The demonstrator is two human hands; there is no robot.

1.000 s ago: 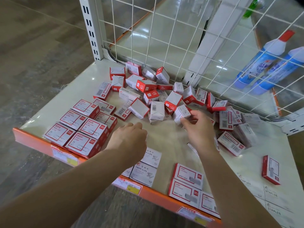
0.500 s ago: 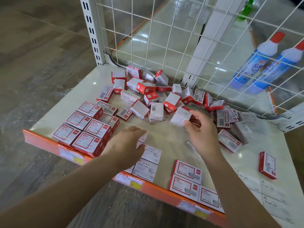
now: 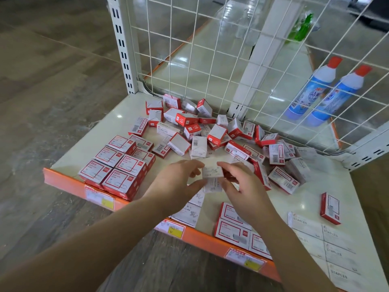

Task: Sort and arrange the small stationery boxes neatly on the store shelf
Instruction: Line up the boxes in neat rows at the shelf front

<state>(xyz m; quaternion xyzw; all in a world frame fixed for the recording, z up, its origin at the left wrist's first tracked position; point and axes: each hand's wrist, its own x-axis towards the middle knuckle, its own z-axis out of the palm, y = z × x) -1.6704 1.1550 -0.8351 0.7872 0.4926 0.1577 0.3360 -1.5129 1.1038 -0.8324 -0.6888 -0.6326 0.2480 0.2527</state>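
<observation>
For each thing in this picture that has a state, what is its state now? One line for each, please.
Left hand: pinches the white box.
Right hand: pinches the white box too.
White box: held between both hands above the shelf.
Loose pile: jumbled, boxes tilted and overlapping.
Red stack: arranged in neat rows, front left.
Lone red box: standing on edge, apart at the right.
Bottles: behind the wire grid.

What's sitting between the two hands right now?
In the head view, a small white box lies between the left hand and right hand, fingertips of both pinching it above the shelf.
</observation>
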